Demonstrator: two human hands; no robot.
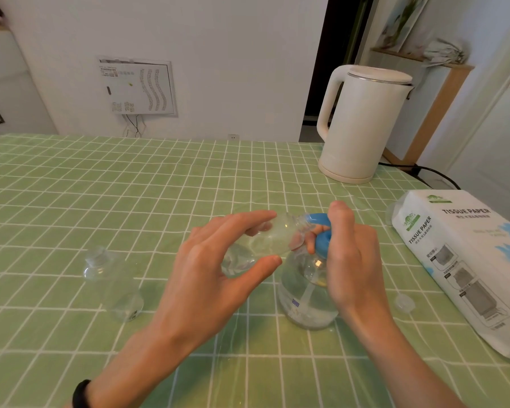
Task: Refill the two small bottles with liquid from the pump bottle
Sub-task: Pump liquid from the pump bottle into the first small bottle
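1. The table under the green checked tablecloth [100, 187] ends at a far edge along the wall. The widest stretch of bare cloth lies beyond and to the left of the hands.
2. The right side is crowded: a white kettle [362, 122] stands near the far right corner, and a tissue paper pack [460, 260] lies along the right side.
3. The left hand [215, 260] pinches the held small bottle [259, 242] between thumb and fingers. It is clear and tilted, with its mouth at the blue pump head [321, 231].
4. The right hand [351, 254] grips the pump head of the clear pump bottle [304, 298], which stands on the cloth.
5. The second small bottle [112, 284] is on the cloth, well to the left.
6. A small clear cap [404, 303] lies just beside the pack.
7. The liquid levels are hard to read. The right hand hides part of the pump bottle, and the frame cuts off the pack.
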